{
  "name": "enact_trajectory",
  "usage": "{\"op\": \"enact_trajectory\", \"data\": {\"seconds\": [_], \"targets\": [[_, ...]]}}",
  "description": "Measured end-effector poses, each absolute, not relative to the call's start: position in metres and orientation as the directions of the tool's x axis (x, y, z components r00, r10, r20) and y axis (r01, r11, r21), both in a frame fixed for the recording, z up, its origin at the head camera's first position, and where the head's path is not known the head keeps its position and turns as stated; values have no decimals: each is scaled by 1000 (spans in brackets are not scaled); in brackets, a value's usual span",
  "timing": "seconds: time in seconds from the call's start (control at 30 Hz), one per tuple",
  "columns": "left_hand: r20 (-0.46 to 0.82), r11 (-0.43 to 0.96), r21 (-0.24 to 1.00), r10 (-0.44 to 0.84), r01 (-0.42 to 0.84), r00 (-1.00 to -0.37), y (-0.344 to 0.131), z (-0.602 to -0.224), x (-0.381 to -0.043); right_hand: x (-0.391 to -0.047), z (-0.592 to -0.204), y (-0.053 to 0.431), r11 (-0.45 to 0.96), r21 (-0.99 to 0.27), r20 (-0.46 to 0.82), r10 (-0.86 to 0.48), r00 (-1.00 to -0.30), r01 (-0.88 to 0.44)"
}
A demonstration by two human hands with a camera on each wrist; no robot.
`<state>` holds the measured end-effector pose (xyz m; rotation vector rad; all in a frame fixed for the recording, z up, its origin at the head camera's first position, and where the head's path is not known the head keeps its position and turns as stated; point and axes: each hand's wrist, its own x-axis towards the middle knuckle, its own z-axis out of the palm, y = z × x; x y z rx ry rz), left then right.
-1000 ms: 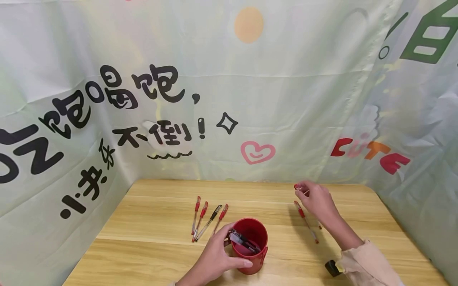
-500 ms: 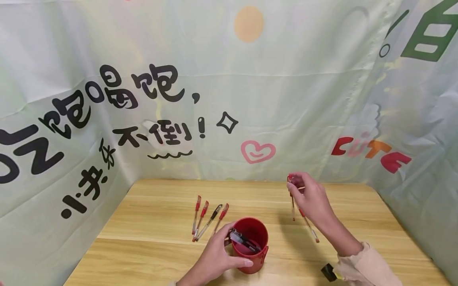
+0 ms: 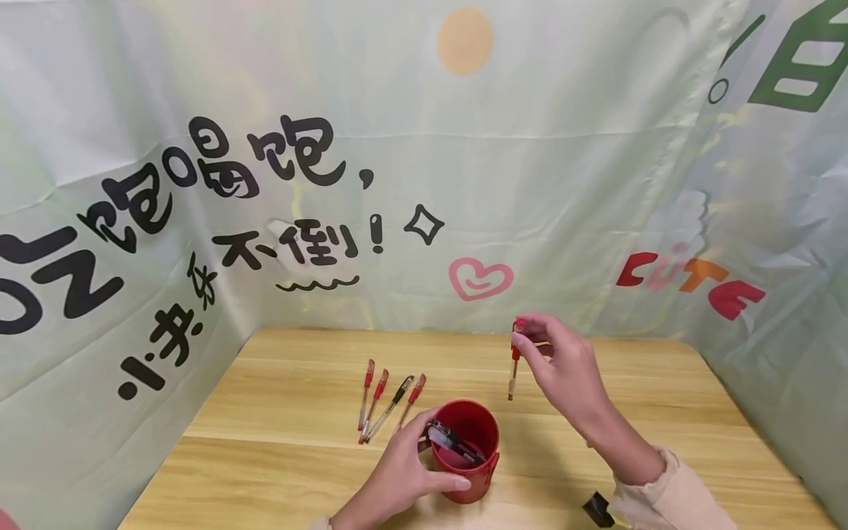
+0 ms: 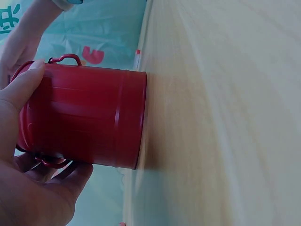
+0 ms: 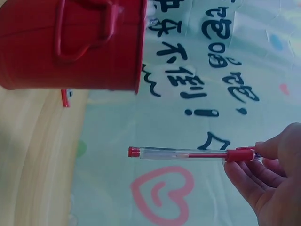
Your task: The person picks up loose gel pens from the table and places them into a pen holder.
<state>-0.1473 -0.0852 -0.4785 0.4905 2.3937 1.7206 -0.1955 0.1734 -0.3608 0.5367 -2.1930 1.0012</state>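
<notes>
Closest to my head camera, a beige sleeve (image 3: 669, 493) sits beside a small black object (image 3: 598, 509) I can't identify. Past that, the left hand (image 3: 400, 471) is wrapped round a red bucket (image 3: 478, 487), thumb across its near side; the bucket stands upright with loop handles on its walls, and a black pen (image 3: 460, 445) leans inside.

And there's the right hand (image 3: 566, 361), pinching a red gel pen (image 5: 183, 153) by its upper end! It hangs nearly upright in mid-air, beyond and right of the bucket, touching neither it nor the table (image 3: 278, 486). Nice clear look: transparent barrel, red refill, red grip, red plug at the bottom.

Farther left, three red pens (image 3: 369, 374) and a black-gripped pen (image 3: 401, 389) lie side by side.

At the back, I'm reading the printed curtain (image 3: 563, 184): "吃饱喝饱," over "小快乐不倒!", its first character cut by my frame; then a pink heart (image 3: 480, 280), and "CUTE" in mixed colours.
</notes>
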Motion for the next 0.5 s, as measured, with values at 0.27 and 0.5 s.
{"op": "enact_trajectory", "data": {"seconds": [0.27,0.5], "targets": [[67,289,941,356,178,-932,-85,-480,-148,-187,-351,161,567,-467,766,-124,-630,-679],[77,297,935,358,191,-931,-86,-480,-148,-178,-348,145,475,-471,772,-187,-608,-743]]}}
